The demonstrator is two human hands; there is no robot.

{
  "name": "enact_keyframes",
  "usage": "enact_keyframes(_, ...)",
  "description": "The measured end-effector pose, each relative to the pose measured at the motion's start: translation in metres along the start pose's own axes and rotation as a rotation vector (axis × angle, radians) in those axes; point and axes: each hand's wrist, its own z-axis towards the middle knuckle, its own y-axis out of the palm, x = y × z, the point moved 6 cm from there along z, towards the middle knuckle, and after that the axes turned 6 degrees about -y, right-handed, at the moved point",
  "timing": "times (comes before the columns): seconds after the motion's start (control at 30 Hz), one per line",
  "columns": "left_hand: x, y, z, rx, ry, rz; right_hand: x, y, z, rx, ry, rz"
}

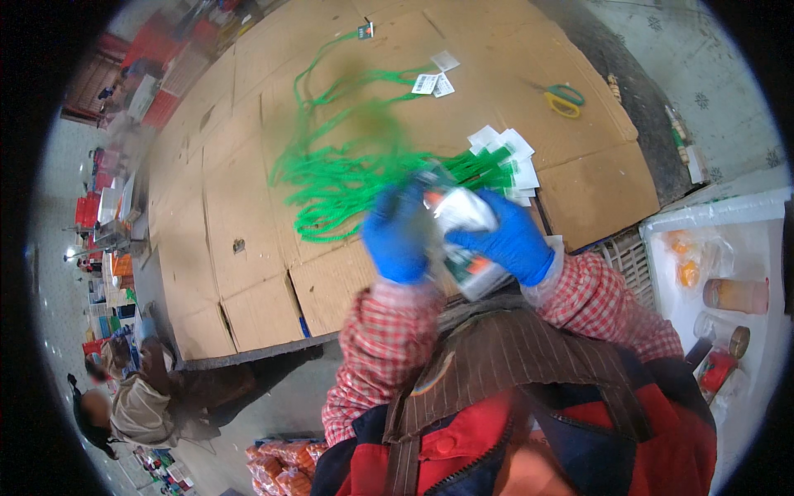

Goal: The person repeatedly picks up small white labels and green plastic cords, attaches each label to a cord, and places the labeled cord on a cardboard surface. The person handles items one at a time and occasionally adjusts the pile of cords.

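Observation:
Both of my hands wear blue gloves and meet over the near side of the cardboard-covered table. My right hand [514,241] grips a bundle of printed cards [465,212], white with dark and orange parts, some sticking out below its fingers. Close against the bundle's left side is my left hand [397,238], smeared by motion, so its fingers cannot be made out. Just beyond the hands lies a heap of green netting cords [343,190], partly blurred. White tags [514,147] are fanned out at the heap's right end.
Farther off, loose green strands carry white tags [426,83] and a dark tag [365,31]. Yellow-and-green scissors [564,100] lie at the far right. A white foam box [711,240] with jars stands at right. Another person [157,397] is at lower left, near orange bagged goods [285,467].

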Motion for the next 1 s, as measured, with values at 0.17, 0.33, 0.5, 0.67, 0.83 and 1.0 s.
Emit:
enact_keyframes(0.17,0.091,-0.059,0.06,0.192,0.553,0.512,0.017,0.024,-0.021,-0.366,0.22,0.31)
enact_keyframes(0.33,0.089,-0.062,0.056,-0.027,0.298,0.211,0.061,-0.005,0.011,-0.142,0.228,0.218)
enact_keyframes(0.5,0.01,-0.024,0.02,-0.239,-0.222,-0.19,0.036,-0.054,0.044,0.192,-0.134,-0.686)
enact_keyframes(0.67,-0.007,-0.011,0.015,-0.176,-0.302,-0.045,-0.035,-0.019,0.036,-0.269,-0.766,-0.659)
enact_keyframes(0.83,0.002,-0.016,0.011,-0.119,-0.371,0.329,-0.022,-0.019,0.053,-0.188,-0.161,-0.121)
enact_keyframes(1.0,0.033,-0.005,0.002,-0.113,-0.013,0.21,-0.01,-0.012,0.054,-0.251,0.096,0.401)
